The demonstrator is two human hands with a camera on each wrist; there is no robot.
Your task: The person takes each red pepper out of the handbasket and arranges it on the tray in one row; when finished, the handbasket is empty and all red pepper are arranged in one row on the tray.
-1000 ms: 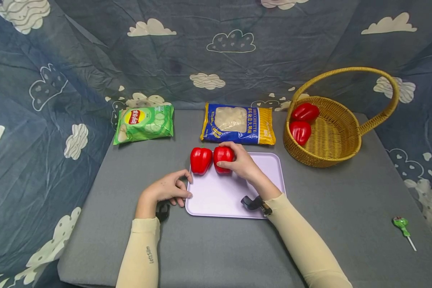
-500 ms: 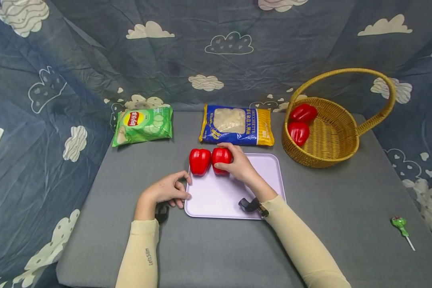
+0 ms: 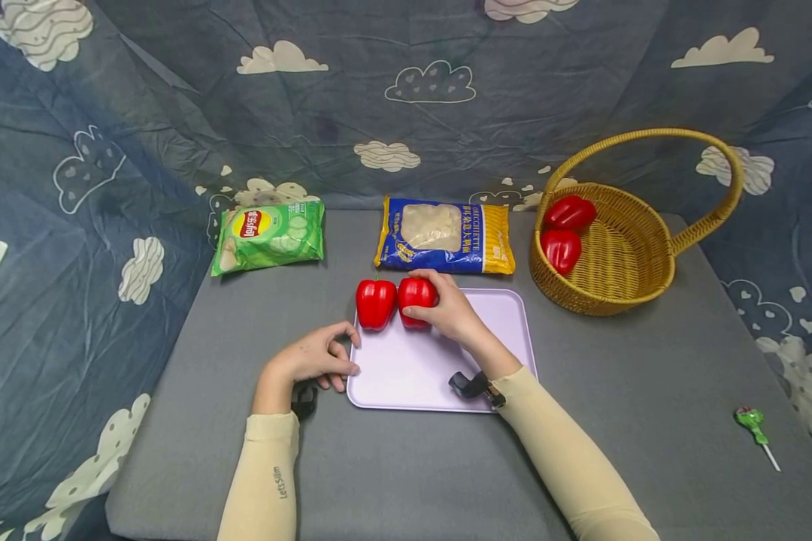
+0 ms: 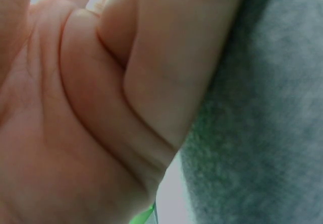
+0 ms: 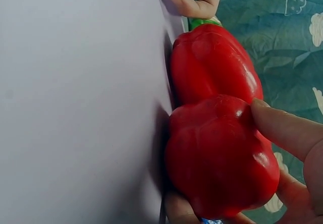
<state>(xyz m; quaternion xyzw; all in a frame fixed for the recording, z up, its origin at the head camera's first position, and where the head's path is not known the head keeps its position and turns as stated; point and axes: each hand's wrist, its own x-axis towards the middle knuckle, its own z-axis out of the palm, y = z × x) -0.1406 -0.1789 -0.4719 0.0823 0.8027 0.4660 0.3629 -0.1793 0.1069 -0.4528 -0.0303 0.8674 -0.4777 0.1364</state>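
Note:
In the head view my right hand [image 3: 446, 306] grips a red bell pepper [image 5: 222, 158], with the thumb on one side and fingers round the other. The pepper is at the far edge of a pale purple tray [image 3: 406, 376]. A second red bell pepper [image 3: 375, 304], with a green stem, lies just left of it; the two overlap in the right wrist view. My left hand [image 3: 314, 353] holds the tray's left rim, its thumb and forefinger at the edge. The left wrist view is mostly filled by the left palm [image 4: 60, 148] and its curled fingers.
Behind the tray lies a blue and yellow pasta bag [image 3: 440, 234], and a green chip bag [image 3: 271, 234] lies at the back left. A wicker basket [image 3: 616, 263] with two red bell peppers [image 3: 562, 250] stands at the back right. A lollipop [image 3: 754, 432] lies far right.
The whole head view shifts slightly. Both hands and the peppers stay where they were on the tray.

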